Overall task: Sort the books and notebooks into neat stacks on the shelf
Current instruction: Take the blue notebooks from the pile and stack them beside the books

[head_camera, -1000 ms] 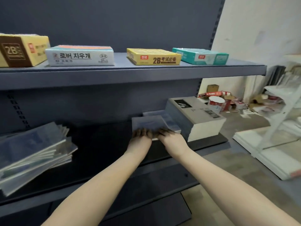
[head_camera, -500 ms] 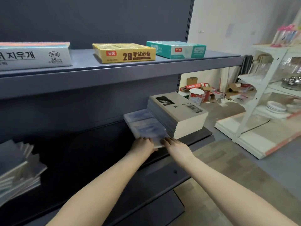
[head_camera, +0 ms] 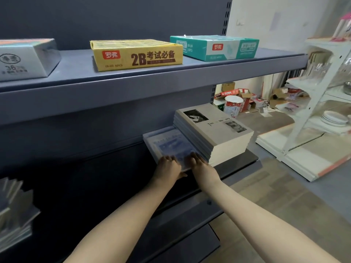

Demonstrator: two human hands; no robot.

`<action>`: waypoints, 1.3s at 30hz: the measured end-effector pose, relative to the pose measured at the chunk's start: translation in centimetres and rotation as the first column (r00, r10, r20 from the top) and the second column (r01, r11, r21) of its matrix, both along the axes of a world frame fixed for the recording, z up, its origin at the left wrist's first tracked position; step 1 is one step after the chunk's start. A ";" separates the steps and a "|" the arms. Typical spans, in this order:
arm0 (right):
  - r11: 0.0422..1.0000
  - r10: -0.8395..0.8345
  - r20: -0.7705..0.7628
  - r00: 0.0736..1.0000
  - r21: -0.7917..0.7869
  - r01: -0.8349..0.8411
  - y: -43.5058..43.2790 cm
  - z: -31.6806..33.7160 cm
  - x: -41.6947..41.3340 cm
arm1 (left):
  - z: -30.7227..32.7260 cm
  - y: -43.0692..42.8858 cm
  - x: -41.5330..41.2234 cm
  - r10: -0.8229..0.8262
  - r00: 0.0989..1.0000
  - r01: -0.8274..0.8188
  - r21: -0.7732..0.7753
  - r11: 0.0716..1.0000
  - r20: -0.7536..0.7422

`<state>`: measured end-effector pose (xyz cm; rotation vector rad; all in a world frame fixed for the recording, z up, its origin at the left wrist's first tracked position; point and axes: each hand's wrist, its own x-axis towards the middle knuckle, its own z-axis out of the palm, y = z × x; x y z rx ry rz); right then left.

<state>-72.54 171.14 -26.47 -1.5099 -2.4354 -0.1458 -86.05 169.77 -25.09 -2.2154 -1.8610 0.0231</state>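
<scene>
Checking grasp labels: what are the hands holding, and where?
The left hand pinches the blue notebooks at their near edge; the right hand rests fingers on top.

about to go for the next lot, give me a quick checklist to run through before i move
1. Contact with notebooks: ok, left hand and right hand are both on the near end.
2. Fit against tall stack: ok, notebooks look flush to its side.
3. Edges of notebooks squared: cannot tell, blurred.
4. Neatness of tall stack: ok.
5. State of left pile: not ok, fanned and tilted.
</scene>
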 end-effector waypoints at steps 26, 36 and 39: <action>0.999 0.012 0.117 0.993 -0.036 -0.007 5.6 0.4 -2.8 | -1.1 5.0 -2.1 0.082 0.997 -0.080 -0.133 0.988 0.010; 0.970 0.198 0.048 0.979 -0.156 -0.188 -0.3 2.1 -2.4 | 3.9 0.4 -5.5 0.112 0.953 -0.004 -0.361 0.932 0.280; 0.958 0.268 0.094 0.959 -0.127 -0.255 -1.7 3.0 -3.2 | 3.4 -2.6 -7.9 0.147 0.986 -0.111 -0.356 0.928 0.076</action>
